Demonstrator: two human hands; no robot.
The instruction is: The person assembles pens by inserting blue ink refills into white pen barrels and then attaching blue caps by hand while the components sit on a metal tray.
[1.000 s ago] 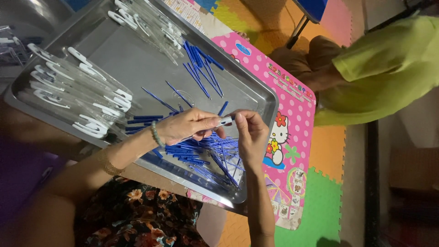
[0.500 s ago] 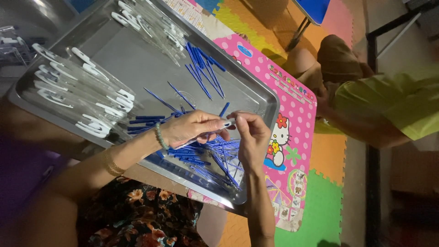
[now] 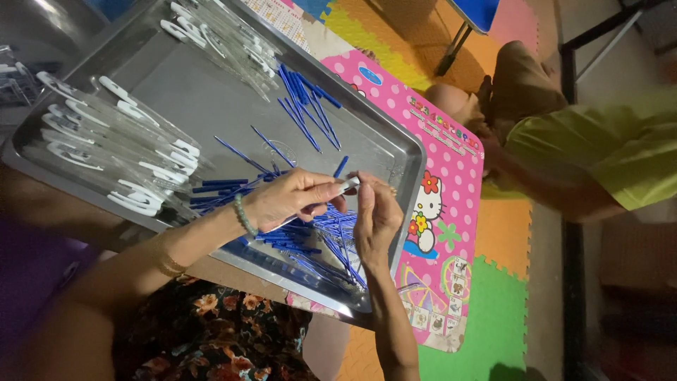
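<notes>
Pen (image 3: 348,186) pinched between both hands above the tray (image 3: 211,106).
It is gripped by the left hand's (image 3: 289,200) fingertips and the right hand's (image 3: 376,215) raised fingers over blue refills (image 3: 310,236).

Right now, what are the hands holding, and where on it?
Both hands, left hand and right hand, pinch one slim clear pen between their fingertips, over the metal tray.

- A pink polka-dot play table (image 3: 451,162) with a cartoon cat picture lay under the tray, right of centre.
- Foam puzzle floor mats (image 3: 493,317) in green, orange and yellow covered the lower right and top.
- Another person in a yellow-green shirt (image 3: 599,152) sat at the upper right.
- A floral dress (image 3: 211,339) filled the lower left.
</notes>
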